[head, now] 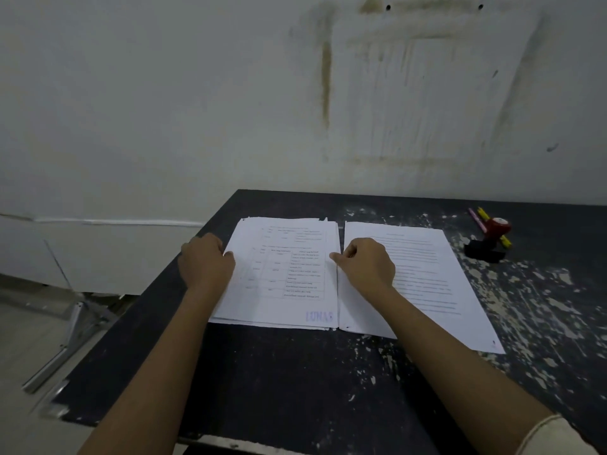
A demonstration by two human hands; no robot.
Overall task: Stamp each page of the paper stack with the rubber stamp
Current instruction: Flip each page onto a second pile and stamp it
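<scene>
Two paper stacks lie side by side on the dark table (pixel 295 372). The left stack (pixel 282 290) shows a printed table and a blue stamp mark (pixel 319 316) at its lower right corner. The right stack (pixel 427 274) carries lines of text. My left hand (pixel 205 262) rests curled on the left edge of the left stack. My right hand (pixel 364 266) lies on the right stack's left edge, its fingertips pinched at the right edge of the left stack's top sheet. The red-handled rubber stamp (pixel 491 238) lies on its side at the far right, apart from both hands.
A pink pen (pixel 477 220) and a yellow pencil (pixel 484 214) lie behind the stamp. A stained white wall (pixel 230 93) stands right behind the table. The table's left edge drops off to the floor, where a metal frame (pixel 75 330) lies.
</scene>
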